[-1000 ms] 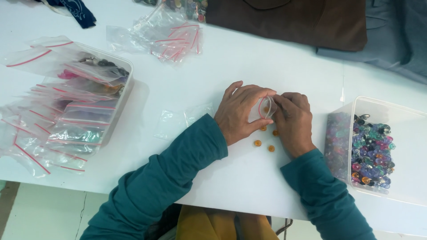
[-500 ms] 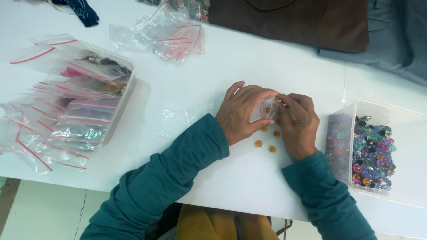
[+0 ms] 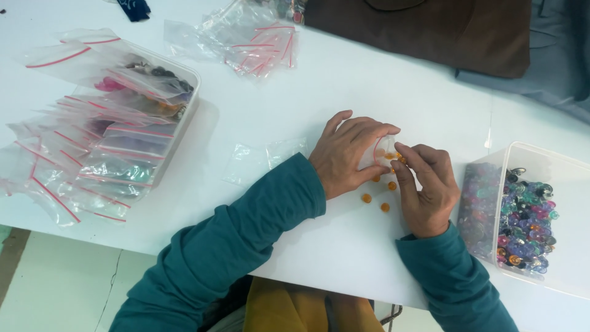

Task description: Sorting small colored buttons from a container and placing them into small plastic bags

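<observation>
Bench (image 3: 344, 80): white top that carries everything; the work sits at its near edge, close to the person's body, within easy reach of both arms.
Dark cloth (image 3: 430, 31): brown fabric lying at the far edge, well apart from the hands.
Left tub (image 3: 184, 92): clear plastic box at the left, stacked with small zip bags that have red seal strips, some spilling over its side onto the bench.
Right tub (image 3: 553, 166): clear box just beside the right wrist, holding a heap of purple, blue and pink beads, near enough to pick from.
Loose bag pile (image 3: 258, 43): more red-strip zip bags heaped at the far side.
Spare bags (image 3: 264, 160): two flat empty clear bags lying just left of the left hand.
Left hand (image 3: 347, 154): curled over a small clear bag (image 3: 372, 154), fingers gripping it so its mouth faces the other hand.
Right hand (image 3: 427, 187): fingertips pinched at the bag's mouth around orange beads, thumb and forefinger closed on them.
Orange beads (image 3: 384, 208): a few lie loose on the bench between the two hands, directly under the bag; others show at the bag's opening.
</observation>
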